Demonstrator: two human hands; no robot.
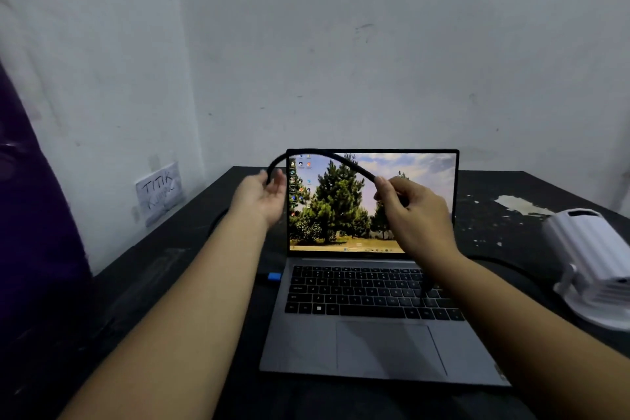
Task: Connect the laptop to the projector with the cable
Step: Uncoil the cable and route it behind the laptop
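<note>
A grey laptop [381, 344] stands open in the middle of the black table [146, 286], its screen lit with a picture of trees. At the right edge sits a white projector [593, 262] on a round foot. A black cable [317, 154] arches in the air in front of the screen's top. My right hand [409, 211] is shut on it, and one cable end hangs down over the keyboard below that hand. My left hand [264, 196] holds the other side loosely, palm up, fingers curled around it.
A blue-tipped plug [273, 276] sits at the laptop's left side. White walls close the table at the back and left; a paper note [158, 193] is taped low on the left wall. A dark purple object [30, 225] fills the left edge. White paint patches mark the table's back right.
</note>
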